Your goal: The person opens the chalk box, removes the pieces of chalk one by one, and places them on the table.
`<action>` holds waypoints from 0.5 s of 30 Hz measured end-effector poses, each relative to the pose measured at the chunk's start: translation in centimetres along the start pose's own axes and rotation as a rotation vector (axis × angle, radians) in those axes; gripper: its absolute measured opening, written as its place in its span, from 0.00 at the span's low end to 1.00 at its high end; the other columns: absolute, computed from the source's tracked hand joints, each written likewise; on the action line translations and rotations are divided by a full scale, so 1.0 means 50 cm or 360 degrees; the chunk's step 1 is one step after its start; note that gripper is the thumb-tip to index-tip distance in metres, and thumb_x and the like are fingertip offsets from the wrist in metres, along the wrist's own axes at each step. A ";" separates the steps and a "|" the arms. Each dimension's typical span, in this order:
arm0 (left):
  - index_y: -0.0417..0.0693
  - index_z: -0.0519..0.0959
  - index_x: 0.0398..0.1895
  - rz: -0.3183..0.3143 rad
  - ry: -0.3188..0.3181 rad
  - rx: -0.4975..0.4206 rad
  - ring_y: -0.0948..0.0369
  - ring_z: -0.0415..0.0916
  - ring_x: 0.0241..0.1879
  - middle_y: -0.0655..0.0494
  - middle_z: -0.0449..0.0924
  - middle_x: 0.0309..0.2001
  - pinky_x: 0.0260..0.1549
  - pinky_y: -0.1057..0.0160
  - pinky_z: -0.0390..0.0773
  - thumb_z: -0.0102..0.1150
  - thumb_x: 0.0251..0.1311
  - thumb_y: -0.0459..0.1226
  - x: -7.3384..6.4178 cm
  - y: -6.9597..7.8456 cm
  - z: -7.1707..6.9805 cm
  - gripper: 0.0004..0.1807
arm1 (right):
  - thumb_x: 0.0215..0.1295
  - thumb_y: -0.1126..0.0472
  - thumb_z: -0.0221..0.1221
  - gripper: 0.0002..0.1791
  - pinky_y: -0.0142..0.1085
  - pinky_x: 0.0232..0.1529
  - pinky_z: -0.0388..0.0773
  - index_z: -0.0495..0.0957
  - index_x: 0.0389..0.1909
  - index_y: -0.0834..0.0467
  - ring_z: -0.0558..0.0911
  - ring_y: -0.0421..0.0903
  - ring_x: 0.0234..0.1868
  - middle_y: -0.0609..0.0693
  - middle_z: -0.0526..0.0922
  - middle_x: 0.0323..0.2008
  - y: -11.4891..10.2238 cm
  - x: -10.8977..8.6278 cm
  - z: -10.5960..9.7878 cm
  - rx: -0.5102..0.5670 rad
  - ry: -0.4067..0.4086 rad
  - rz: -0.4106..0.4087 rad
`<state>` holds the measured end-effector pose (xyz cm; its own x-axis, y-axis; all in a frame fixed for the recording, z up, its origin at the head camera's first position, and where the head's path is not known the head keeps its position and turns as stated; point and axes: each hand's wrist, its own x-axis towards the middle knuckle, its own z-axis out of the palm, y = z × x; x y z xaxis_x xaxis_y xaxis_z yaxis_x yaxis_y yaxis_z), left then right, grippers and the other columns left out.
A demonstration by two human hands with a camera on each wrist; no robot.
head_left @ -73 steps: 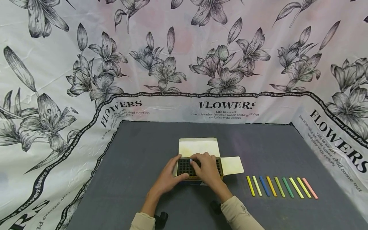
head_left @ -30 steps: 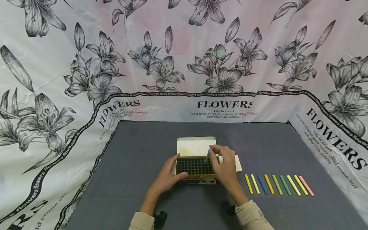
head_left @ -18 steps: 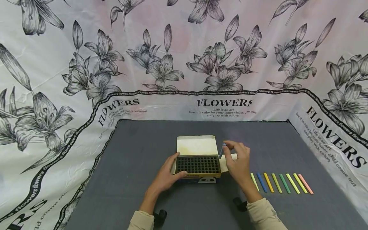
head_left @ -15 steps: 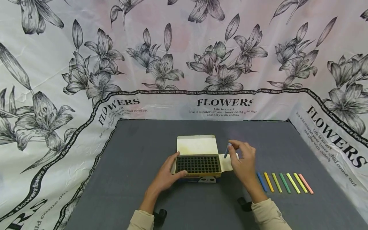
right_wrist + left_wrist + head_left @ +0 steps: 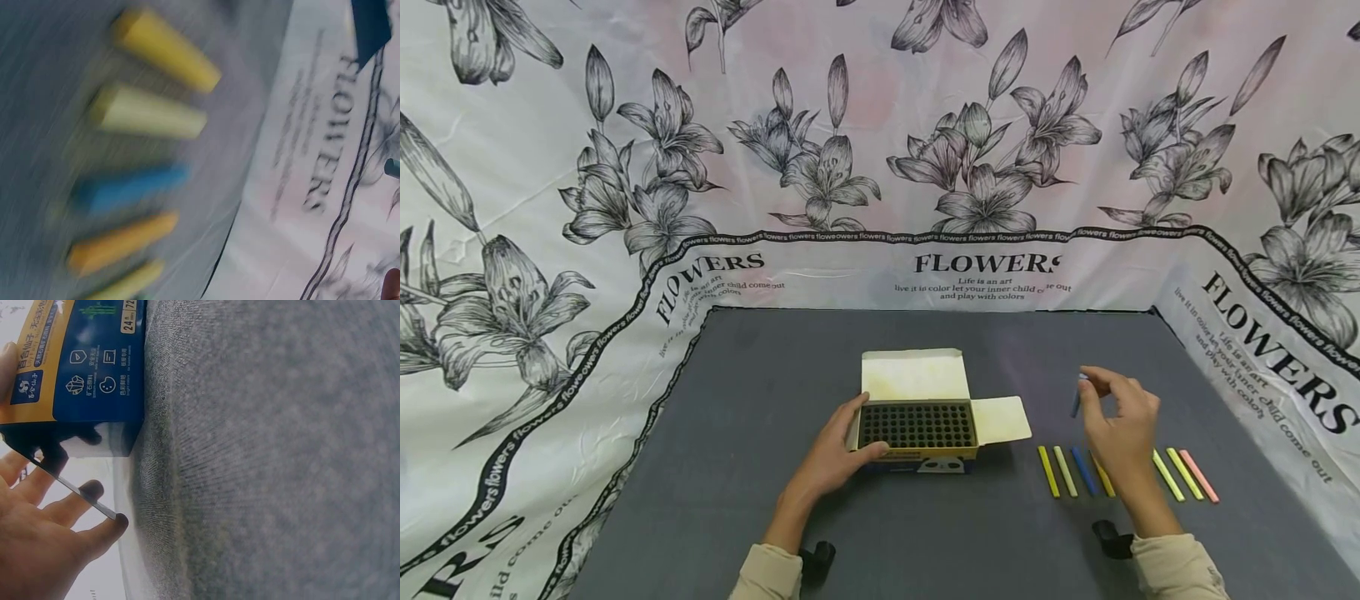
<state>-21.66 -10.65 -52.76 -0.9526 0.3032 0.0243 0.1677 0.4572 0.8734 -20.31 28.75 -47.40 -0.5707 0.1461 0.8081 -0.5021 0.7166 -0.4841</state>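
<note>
My right hand (image 5: 1122,421) pinches a blue chalk stick (image 5: 1077,400) between thumb and fingertips, above the table and the row of chalk; its end (image 5: 392,167) shows at the right wrist view's edge. With thumb at the front rim and fingers along the left side, my left hand (image 5: 829,454) holds an open chalk box (image 5: 917,455). The box has a black insert full of round holes. Its blue and yellow side (image 5: 100,369) shows in the left wrist view, with the hand's fingers (image 5: 103,540) spread behind a side flap.
Right of the box lies a row of chalk: yellow (image 5: 1048,472), pale yellow (image 5: 1065,472), blue (image 5: 1083,472), orange (image 5: 1107,479), more yellow ones (image 5: 1168,475) and pink (image 5: 1199,477). My right hand covers part of it. Flaps (image 5: 1002,419) stick out from the box. Floral cloth (image 5: 850,275) borders the grey table (image 5: 760,375).
My right hand has drawn the blue chalk up from the box and carried it rightward over the row. My left hand has stayed at the box.
</note>
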 end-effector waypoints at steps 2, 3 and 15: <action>0.59 0.55 0.81 0.0002 0.0003 0.0003 0.40 0.54 0.78 0.45 0.54 0.80 0.66 0.31 0.64 0.69 0.63 0.53 0.000 0.000 0.000 0.48 | 0.62 0.76 0.63 0.11 0.40 0.52 0.55 0.85 0.45 0.70 0.68 0.20 0.41 0.64 0.84 0.29 0.021 -0.002 -0.023 -0.0058 -0.0019 0.0001; 0.59 0.55 0.81 0.0003 0.0005 0.0000 0.39 0.54 0.78 0.45 0.54 0.80 0.66 0.31 0.64 0.69 0.63 0.53 0.000 0.000 0.000 0.48 | 0.62 0.77 0.63 0.11 0.40 0.52 0.55 0.85 0.45 0.70 0.67 0.20 0.41 0.64 0.84 0.29 0.030 -0.003 -0.035 -0.0084 -0.0032 0.0011; 0.59 0.56 0.81 -0.0004 0.0018 0.0034 0.40 0.57 0.76 0.45 0.56 0.79 0.64 0.32 0.67 0.69 0.62 0.54 0.000 0.000 0.002 0.48 | 0.62 0.74 0.65 0.11 0.42 0.45 0.51 0.86 0.46 0.67 0.63 0.14 0.40 0.23 0.72 0.35 0.122 -0.031 -0.142 -0.0357 -0.0045 0.0137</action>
<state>-21.62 -10.54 -52.80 -0.9557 0.2929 0.0278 0.1710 0.4758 0.8628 -17.87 37.73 -49.23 -0.6246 0.1961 0.7559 -0.2959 0.8364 -0.4615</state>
